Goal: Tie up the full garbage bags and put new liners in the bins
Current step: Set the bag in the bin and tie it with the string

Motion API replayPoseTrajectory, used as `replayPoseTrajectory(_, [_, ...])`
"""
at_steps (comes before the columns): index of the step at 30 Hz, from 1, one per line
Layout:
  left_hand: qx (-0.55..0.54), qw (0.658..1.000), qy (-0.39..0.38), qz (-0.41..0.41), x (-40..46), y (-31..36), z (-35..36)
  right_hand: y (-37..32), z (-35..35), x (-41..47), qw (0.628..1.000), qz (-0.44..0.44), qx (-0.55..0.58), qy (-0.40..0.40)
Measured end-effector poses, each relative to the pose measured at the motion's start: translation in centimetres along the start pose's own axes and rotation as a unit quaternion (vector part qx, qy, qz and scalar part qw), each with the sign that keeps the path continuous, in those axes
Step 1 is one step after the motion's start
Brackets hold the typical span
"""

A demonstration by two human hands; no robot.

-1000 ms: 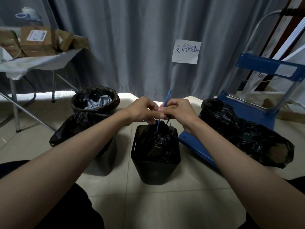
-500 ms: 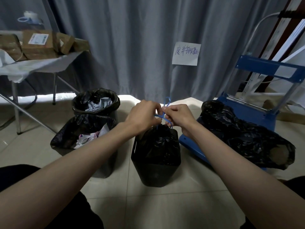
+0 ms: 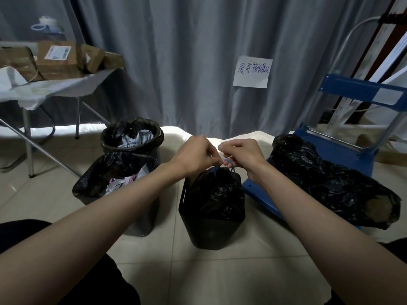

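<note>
Both hands meet just above the gathered mouth of the black garbage bag [image 3: 217, 194] in the middle bin [image 3: 209, 230] on the floor. The left hand [image 3: 196, 154] and right hand [image 3: 241, 153] each pinch its blue drawstring [image 3: 226, 161], grip narrow. Three bins stand here; a fourth bag [image 3: 330, 183] lies on the blue cart [image 3: 343, 148].

head-worn, forward and down, close

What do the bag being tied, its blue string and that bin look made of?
Bag: thin glossy black plastic film, crinkled with highlights. Blue string: probably a plastic drawstring; too thin to tell. Bin: apparently rigid matte black plastic with smooth walls.
</note>
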State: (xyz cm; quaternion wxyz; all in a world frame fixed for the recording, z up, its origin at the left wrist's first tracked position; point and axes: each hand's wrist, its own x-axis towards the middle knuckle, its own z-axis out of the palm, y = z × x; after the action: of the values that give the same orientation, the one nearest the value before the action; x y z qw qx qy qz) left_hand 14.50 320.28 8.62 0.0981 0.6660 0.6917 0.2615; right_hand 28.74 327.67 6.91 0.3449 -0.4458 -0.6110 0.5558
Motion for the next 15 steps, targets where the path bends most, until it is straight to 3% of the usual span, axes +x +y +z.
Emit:
replayPoseTrajectory(4, [-0.158, 0.982, -0.048, -0.097, 0.4, -0.9, -0.7, -0.7, 0.0, -0.2, 0.997, -0.043, -0.027, -0.063])
replayPoseTrajectory(9, [-0.214, 0.954, -0.063, -0.199, 0.3, -1.4, -1.8, -0.6, -0.1, -0.9, 0.971, -0.098, -0.199, -0.093])
replayPoseTrajectory(15, [-0.271, 0.934, -0.085, -0.218, 0.3, -1.8, -1.7, -0.2, 0.3, -1.2, 0.963, -0.104, -0.232, -0.085])
